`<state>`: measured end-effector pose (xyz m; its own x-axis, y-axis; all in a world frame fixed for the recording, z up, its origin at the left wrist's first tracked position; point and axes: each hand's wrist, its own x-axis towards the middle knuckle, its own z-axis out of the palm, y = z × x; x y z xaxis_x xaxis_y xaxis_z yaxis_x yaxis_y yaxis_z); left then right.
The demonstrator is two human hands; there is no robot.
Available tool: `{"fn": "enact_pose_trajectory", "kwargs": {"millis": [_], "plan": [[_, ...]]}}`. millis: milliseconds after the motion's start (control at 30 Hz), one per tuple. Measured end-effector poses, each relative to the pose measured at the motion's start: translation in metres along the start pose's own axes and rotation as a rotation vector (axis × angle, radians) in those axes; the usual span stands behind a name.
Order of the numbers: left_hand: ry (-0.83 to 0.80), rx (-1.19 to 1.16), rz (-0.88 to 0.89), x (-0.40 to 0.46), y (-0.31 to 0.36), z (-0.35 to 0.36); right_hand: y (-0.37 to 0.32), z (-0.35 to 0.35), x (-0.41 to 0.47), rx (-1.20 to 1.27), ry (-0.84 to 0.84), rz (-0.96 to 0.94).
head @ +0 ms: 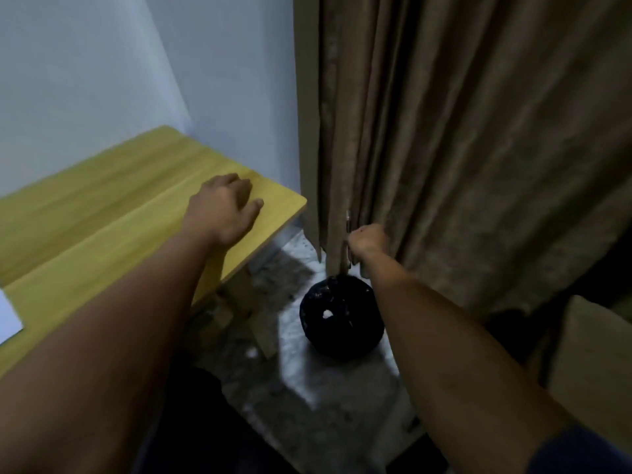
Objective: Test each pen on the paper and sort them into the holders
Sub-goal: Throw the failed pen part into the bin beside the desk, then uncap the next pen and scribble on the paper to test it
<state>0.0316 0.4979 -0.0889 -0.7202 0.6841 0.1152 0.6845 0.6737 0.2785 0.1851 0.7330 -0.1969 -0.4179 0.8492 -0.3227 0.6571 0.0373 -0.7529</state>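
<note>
Left hand (224, 206) resting flat, fingers relaxed, on wooden table (102, 200) at nine o'clock, right hand (367, 242) gripping pens (348, 234) above black bin (342, 314) at six o'clock, beside brown curtain (478, 131).

A yellow wooden table (113, 200) bears white paper (8, 319) and the left hand (222, 206).

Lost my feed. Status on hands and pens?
Left hand flat on table. Right hand gripping a pen over black bin. Holders out of view.
</note>
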Motion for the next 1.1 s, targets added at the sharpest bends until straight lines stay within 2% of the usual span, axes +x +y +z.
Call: {"fn": "enact_pose_trajectory", "kwargs": {"millis": [200,467,633,800,933,1100], "plan": [[0.101,0.042,-0.014,0.019,-0.002,0.018,0.044,0.021,0.012,-0.157,0.010,0.067],[0.102,0.054,0.004,0.015,-0.002,0.019,0.034,0.015,0.008,-0.236,0.044,-0.010],[-0.011,0.105,-0.023,-0.012,0.002,0.001,-0.032,-0.017,-0.045,-0.158,0.081,-0.156],[0.049,0.077,-0.127,-0.067,-0.016,-0.054,-0.110,-0.016,-0.106,-0.116,0.132,-0.387],[0.151,0.128,-0.255,-0.128,-0.062,-0.117,-0.165,0.024,-0.168,-0.082,0.025,-0.572],[0.244,0.192,-0.478,-0.235,-0.153,-0.190,-0.225,0.117,-0.274,-0.080,-0.181,-0.811]]}}
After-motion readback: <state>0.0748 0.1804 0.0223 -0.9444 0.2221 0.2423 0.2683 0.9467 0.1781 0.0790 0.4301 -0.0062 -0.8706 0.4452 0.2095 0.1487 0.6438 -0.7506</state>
